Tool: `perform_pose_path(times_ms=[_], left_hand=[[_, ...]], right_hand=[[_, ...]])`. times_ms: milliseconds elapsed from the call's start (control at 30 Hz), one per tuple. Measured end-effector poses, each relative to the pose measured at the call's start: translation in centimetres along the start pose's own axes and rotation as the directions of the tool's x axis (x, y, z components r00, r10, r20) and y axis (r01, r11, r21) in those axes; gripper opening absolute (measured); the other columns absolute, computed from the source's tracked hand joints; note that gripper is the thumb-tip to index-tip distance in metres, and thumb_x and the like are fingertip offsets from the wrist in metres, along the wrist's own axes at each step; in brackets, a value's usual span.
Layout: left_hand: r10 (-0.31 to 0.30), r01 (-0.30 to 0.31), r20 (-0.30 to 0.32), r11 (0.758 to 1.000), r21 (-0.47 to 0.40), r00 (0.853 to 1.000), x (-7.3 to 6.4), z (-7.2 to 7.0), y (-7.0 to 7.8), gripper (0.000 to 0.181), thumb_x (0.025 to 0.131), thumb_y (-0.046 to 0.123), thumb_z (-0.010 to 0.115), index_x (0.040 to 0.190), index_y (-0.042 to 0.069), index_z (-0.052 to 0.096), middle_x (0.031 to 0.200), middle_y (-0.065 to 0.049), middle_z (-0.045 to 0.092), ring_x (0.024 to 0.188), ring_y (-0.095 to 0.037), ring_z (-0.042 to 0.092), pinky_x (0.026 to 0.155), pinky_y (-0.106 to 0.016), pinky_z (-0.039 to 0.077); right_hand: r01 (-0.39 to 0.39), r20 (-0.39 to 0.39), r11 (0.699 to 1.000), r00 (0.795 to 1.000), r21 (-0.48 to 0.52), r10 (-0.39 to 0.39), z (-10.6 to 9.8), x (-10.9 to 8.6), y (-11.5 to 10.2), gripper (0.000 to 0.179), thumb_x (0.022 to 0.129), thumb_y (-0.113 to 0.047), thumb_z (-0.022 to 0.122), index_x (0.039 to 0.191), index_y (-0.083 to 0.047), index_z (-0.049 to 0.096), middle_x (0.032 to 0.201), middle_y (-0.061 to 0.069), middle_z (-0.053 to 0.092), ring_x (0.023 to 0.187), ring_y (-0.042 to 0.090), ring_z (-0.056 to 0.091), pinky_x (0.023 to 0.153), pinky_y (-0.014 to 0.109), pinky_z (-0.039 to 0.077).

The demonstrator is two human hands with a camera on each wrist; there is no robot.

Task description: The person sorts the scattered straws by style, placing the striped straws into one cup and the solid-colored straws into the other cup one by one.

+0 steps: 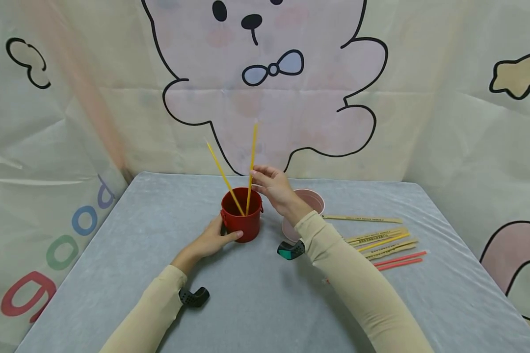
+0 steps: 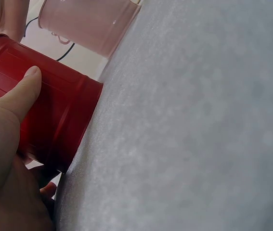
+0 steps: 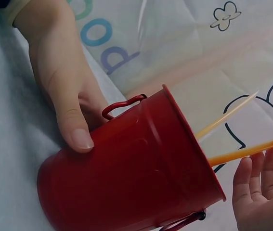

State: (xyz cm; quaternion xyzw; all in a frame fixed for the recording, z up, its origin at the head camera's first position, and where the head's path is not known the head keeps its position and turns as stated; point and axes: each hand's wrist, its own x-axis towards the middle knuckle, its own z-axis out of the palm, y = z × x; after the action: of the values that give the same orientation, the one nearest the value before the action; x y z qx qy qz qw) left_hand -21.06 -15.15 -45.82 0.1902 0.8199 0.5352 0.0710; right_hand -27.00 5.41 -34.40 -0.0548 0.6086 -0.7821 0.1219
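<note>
A small red metal bucket stands upright on the table. My left hand holds it low on its left side, the thumb lying across the wall in the left wrist view. Just right of the rim, my right hand pinches a yellow straw between thumb and fingers; its lower end is inside the bucket. Another yellow straw leans left out of the same bucket, with a clear tip like a wrapper end. In the right wrist view, the bucket's wire handle shows on its side.
A pink bucket stands behind my right wrist, partly hidden. To the right lie several paper-wrapped straws, a yellow straw and red straws. A printed cloth hangs behind the grey-blue table.
</note>
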Motion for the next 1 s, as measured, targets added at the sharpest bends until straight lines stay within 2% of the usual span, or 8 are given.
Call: perform_pose_path(times_ms=[300, 533, 667, 800, 900, 1000], left_hand=[[0.006, -0.006, -0.003, 1.000, -0.007, 1.000, 0.1, 0.0, 0.2, 0.073, 0.094, 0.025, 0.071, 0.155, 0.012, 0.032, 0.156, -0.009, 0.045, 0.147, -0.030, 0.037, 0.124, -0.058, 0.024], [0.019, -0.019, 0.000, 1.000, -0.012, 1.000, 0.1, 0.0, 0.2, 0.072, 0.094, 0.023, 0.071, 0.154, 0.011, 0.033, 0.155, -0.010, 0.046, 0.147, -0.030, 0.038, 0.123, -0.057, 0.026], [0.026, -0.026, 0.001, 1.000, -0.006, 1.000, 0.1, 0.0, 0.3, 0.072, 0.094, 0.022, 0.071, 0.154, 0.010, 0.033, 0.155, -0.011, 0.046, 0.147, -0.031, 0.038, 0.123, -0.057, 0.027], [0.026, -0.026, 0.000, 1.000, -0.003, 1.000, 0.1, 0.0, 0.2, 0.073, 0.095, 0.023, 0.071, 0.155, 0.011, 0.032, 0.156, -0.011, 0.046, 0.147, -0.031, 0.038, 0.123, -0.058, 0.027], [0.027, -0.027, 0.001, 1.000, -0.010, 1.000, 0.1, 0.1, 0.1, 0.072, 0.094, 0.023, 0.071, 0.154, 0.012, 0.032, 0.155, -0.009, 0.046, 0.146, -0.030, 0.039, 0.122, -0.057, 0.028], [0.027, -0.027, 0.003, 1.000, -0.014, 1.000, 0.0, 0.1, 0.0, 0.071, 0.095, 0.023, 0.071, 0.154, 0.013, 0.034, 0.155, -0.008, 0.047, 0.146, -0.030, 0.039, 0.122, -0.057, 0.028]], right_hand=[[-0.018, -0.006, 0.999, 1.000, -0.046, 0.018, 0.0, 0.1, 0.2, 0.012, 0.101, -0.012, 0.061, 0.111, -0.006, 0.063, 0.097, -0.004, 0.065, 0.095, 0.016, 0.064, 0.082, 0.023, 0.056], [-0.005, -0.003, 0.998, 1.000, -0.067, 0.005, -0.1, 0.1, 0.3, 0.025, 0.101, -0.012, 0.061, 0.121, 0.003, 0.061, 0.104, 0.001, 0.066, 0.095, 0.016, 0.064, 0.080, 0.021, 0.057], [0.010, -0.002, 0.993, 1.000, -0.120, -0.010, -0.2, 0.0, 0.3, 0.032, 0.102, -0.015, 0.061, 0.128, 0.003, 0.061, 0.107, 0.001, 0.068, 0.106, 0.026, 0.065, 0.083, 0.023, 0.058], [0.043, 0.029, 0.972, 0.999, -0.231, -0.037, -0.1, -0.3, 0.0, 0.036, 0.102, -0.018, 0.060, 0.135, -0.003, 0.062, 0.124, 0.010, 0.069, 0.120, 0.033, 0.062, 0.098, 0.035, 0.057], [0.085, 0.076, 0.939, 0.995, -0.332, -0.064, -0.1, -0.7, -0.3, 0.041, 0.104, -0.019, 0.058, 0.142, -0.006, 0.057, 0.140, 0.014, 0.063, 0.129, 0.031, 0.059, 0.107, 0.045, 0.052], [0.116, 0.105, 0.906, 0.991, -0.408, -0.079, -0.1, -1.0, -0.5, 0.045, 0.104, -0.019, 0.057, 0.147, -0.007, 0.052, 0.148, 0.013, 0.057, 0.136, 0.028, 0.055, 0.111, 0.049, 0.048]])
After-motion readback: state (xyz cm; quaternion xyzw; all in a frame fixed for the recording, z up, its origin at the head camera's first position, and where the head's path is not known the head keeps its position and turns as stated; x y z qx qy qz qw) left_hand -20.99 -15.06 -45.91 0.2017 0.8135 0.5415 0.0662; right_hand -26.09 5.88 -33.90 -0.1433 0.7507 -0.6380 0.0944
